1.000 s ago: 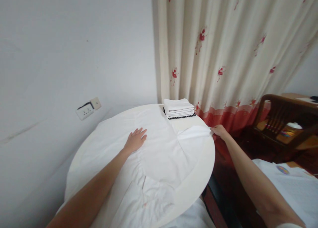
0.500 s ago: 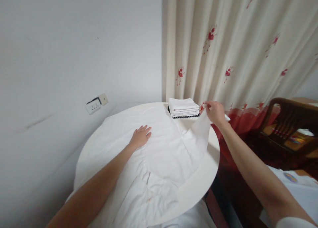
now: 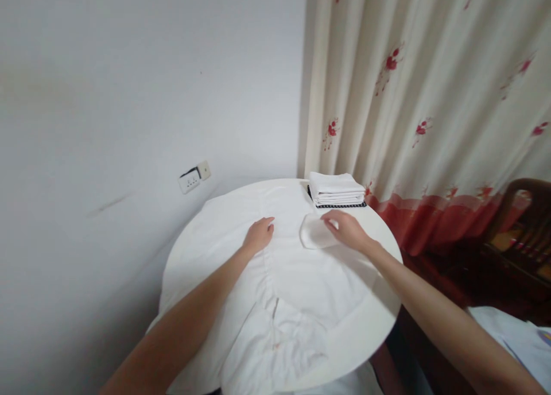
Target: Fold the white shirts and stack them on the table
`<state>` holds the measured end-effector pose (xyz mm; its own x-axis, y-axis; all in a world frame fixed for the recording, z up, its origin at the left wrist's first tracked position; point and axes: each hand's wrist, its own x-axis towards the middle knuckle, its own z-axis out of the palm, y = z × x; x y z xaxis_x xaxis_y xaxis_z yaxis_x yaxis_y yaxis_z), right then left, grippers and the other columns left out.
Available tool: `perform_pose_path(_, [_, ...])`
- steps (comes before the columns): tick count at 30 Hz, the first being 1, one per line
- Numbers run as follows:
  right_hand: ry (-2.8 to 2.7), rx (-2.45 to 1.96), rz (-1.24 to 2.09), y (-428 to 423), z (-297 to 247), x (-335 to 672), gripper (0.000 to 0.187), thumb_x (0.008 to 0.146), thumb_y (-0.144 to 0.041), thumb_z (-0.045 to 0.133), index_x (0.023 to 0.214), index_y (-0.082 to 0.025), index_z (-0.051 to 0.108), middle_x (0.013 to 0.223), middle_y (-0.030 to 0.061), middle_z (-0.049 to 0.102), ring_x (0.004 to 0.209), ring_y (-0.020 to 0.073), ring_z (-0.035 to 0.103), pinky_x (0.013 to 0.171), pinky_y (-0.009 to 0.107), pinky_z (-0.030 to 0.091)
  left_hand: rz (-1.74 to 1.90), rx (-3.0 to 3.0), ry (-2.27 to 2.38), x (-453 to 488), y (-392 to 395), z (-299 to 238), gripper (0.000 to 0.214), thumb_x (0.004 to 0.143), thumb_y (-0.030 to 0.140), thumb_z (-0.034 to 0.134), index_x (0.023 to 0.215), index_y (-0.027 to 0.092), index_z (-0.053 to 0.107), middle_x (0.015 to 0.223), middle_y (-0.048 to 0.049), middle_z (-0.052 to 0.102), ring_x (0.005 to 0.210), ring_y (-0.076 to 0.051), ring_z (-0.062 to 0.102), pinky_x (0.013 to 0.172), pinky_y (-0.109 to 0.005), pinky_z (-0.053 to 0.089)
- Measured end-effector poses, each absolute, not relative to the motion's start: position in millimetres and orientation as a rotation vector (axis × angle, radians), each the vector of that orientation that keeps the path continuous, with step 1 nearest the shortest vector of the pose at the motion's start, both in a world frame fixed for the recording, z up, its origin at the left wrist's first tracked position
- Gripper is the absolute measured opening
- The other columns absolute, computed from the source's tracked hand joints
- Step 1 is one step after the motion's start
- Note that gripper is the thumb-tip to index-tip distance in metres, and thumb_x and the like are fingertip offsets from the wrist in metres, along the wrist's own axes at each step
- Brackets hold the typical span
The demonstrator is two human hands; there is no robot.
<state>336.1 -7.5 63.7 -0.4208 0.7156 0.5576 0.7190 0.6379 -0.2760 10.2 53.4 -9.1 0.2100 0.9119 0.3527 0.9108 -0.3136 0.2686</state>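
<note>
A thin white garment (image 3: pixel 297 280) is spread over the round white table, its fabric gathered and wrinkled along a middle seam. My left hand (image 3: pixel 259 235) rests on it left of centre, fingers loosely stretched over the cloth. At the right, my right hand (image 3: pixel 344 228) pinches the edge of a flap of the same garment between thumb and fingers. That flap is folded inward over the body of the garment, and its rounded end lies left of the fingers. A small brownish mark shows near the garment's front part.
A stack of folded white cloths (image 3: pixel 336 189) sits on a black-and-white edged base at the table's (image 3: pixel 370 332) back. Behind hang cream curtains (image 3: pixel 365 96) with red flowers. A wall socket (image 3: pixel 189 181) is at the left, a wooden chair (image 3: pixel 525 223) at the right.
My right hand has moved inward and down, folding the lifted flap over the garment. My left hand's fingers are less spread. The view has shifted slightly left.
</note>
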Motion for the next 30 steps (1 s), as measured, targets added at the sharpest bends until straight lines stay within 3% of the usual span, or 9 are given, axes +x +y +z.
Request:
perform_pose_path(4, [-2.050,-1.471,-0.074,35.5,58.8,393.7,0.031,0.088,-0.017,0.059,0.116,-0.012,0.070,0.119,0.0156,0.070,0.114,0.0278,0.063,0.104,0.040,0.044,0.707,2.468,1.815,11.7,52.4,-10.8,0.042,0.097,0.024,0.046,0.136,0.015,0.060,0.137,-0.0131,0.063,0.129,-0.027,0.056,0.113,-0.041,0.039])
perform_pose_path(8, [-2.207,-1.758,0.082,54.7,43.9,427.4,0.052,0.078,-0.004,0.059,0.129,-0.011,0.066,0.129,0.0168,0.067,0.121,0.0266,0.062,0.104,0.033,0.044,0.709,2.484,1.802,12.1,53.3,-13.9,0.041,0.096,0.025,0.048,0.135,0.016,0.060,0.139,-0.0127,0.062,0.132,-0.028,0.053,0.114,-0.043,0.037])
perform_pose_path(13, [-2.161,-1.884,0.119,64.1,42.5,428.9,0.026,0.086,-0.014,0.059,0.103,-0.014,0.078,0.107,0.0177,0.076,0.104,0.0310,0.071,0.092,0.037,0.051,0.735,2.469,1.784,11.6,54.0,-17.0,0.040,0.096,0.026,0.049,0.134,0.018,0.061,0.142,-0.0108,0.060,0.136,-0.027,0.049,0.116,-0.044,0.034])
perform_pose_path(16, [-2.091,-1.903,0.119,75.6,58.6,423.4,0.027,0.091,-0.021,0.055,0.104,-0.014,0.078,0.092,0.0174,0.077,0.092,0.0288,0.073,0.084,0.036,0.054,0.789,2.426,1.752,11.5,53.0,-17.5,0.040,0.095,0.025,0.050,0.132,0.018,0.062,0.142,-0.0109,0.059,0.137,-0.027,0.049,0.117,-0.044,0.032])
perform_pose_path(20, [-2.032,-1.717,0.280,92.1,86.6,403.6,0.041,0.091,-0.012,0.048,0.125,-0.013,0.070,0.077,0.0092,0.076,0.073,0.0180,0.073,0.071,0.026,0.056,0.859,2.372,1.725,11.8,52.6,-17.3,0.039,0.093,0.023,0.053,0.130,0.018,0.064,0.140,-0.0115,0.062,0.136,-0.029,0.050,0.118,-0.045,0.032])
perform_pose_path(26, [-1.709,-1.079,0.814,92.9,126.2,346.9,0.025,0.076,-0.009,0.057,0.089,-0.016,0.077,0.080,0.0032,0.075,0.076,0.0162,0.070,0.076,0.028,0.059,1.057,2.208,1.659,12.5,55.7,-13.5,0.034,0.091,0.019,0.055,0.122,0.018,0.069,0.131,-0.0115,0.068,0.127,-0.027,0.059,0.114,-0.042,0.040])
perform_pose_path(30, [-1.635,-0.895,1.039,80.9,147.0,313.5,0.019,0.073,-0.014,0.063,0.085,-0.016,0.077,0.075,0.0031,0.073,0.073,0.0154,0.068,0.077,0.028,0.058,1.238,2.105,1.525,17.3,56.2,-4.5,0.036,0.099,0.025,0.045,0.129,0.017,0.063,0.128,-0.0109,0.069,0.120,-0.021,0.064,0.106,-0.036,0.047])
